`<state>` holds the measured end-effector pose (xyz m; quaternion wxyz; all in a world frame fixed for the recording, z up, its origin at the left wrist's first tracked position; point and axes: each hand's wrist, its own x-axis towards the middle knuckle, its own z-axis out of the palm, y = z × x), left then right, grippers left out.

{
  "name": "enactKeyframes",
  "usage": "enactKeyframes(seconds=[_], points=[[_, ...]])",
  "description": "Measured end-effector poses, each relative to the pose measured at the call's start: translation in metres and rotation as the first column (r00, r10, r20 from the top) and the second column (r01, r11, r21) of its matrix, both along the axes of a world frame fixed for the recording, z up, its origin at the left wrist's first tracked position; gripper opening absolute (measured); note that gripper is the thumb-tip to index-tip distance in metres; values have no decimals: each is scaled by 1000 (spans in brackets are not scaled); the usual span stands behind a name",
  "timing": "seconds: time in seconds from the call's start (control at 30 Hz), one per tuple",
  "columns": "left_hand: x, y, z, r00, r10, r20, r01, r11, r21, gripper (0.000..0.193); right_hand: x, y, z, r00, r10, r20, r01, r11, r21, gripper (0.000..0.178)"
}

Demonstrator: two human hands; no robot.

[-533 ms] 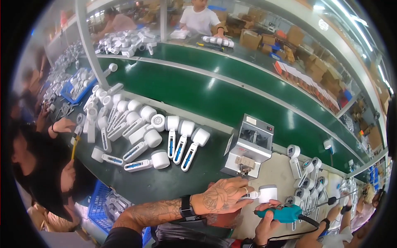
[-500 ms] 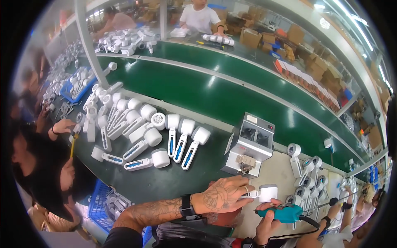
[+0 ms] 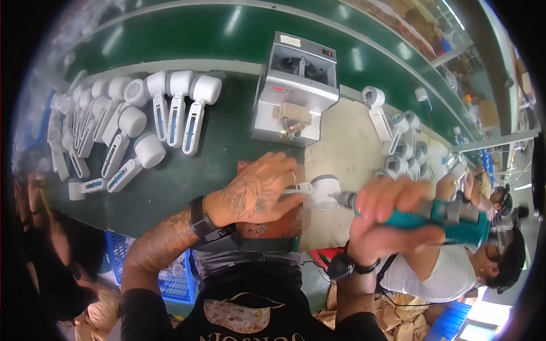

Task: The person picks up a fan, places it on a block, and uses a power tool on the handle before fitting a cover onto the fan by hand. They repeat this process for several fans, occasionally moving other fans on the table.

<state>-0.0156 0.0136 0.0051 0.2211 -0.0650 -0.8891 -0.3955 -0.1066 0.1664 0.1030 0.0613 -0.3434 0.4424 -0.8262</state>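
Note:
My left hand (image 3: 259, 187) is closed around the handle of a white handheld fan (image 3: 326, 184), above a reddish-brown mat (image 3: 267, 228). The fan's round head points right, with its slotted face turned towards me. My right hand (image 3: 389, 213) grips a teal electric screwdriver (image 3: 463, 232), slightly blurred and held almost level. Its dark tip points left, close to the fan's head; I cannot tell whether they touch. A grey screw-feeder machine (image 3: 293, 96) stands just beyond both hands.
Several white fans with blue-marked handles (image 3: 177, 116) lie at the left. More fans (image 3: 398, 165) with dark round faces lie at the right. A green conveyor belt (image 3: 199, 45) runs behind. Below the bench are blue baskets (image 3: 176, 284). Another person (image 3: 438, 273) sits at the right.
My view has tilted downward. The screwdriver has come up and turned, its tip now at the fan's head. My left hand keeps the fan, whose head has turned to show its slotted face.

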Motion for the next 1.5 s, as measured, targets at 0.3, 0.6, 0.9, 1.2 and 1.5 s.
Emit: enactKeyframes(seconds=[0.3,0.6,0.9,1.2,1.5], points=[[9,-7,1,995,93,33,-88,986,-140,35,-31,-88,-22,990,16,-140,22,963,269,52],[10,-6,-8,993,120,15,-117,984,-134,42,-37,-107,-47,989,99,-107,-65,956,285,39],[6,-7,-8,990,142,2,-142,986,-87,42,-20,-40,-38,1000,16,-5,-13,952,307,64],[6,-6,-9,991,128,34,-126,990,-66,41,-20,-37,-49,999,16,-41,-1,933,360,63],[3,-8,-2,993,122,4,-120,984,-129,36,-23,-39,-57,991,131,35,-136,944,299,44]])
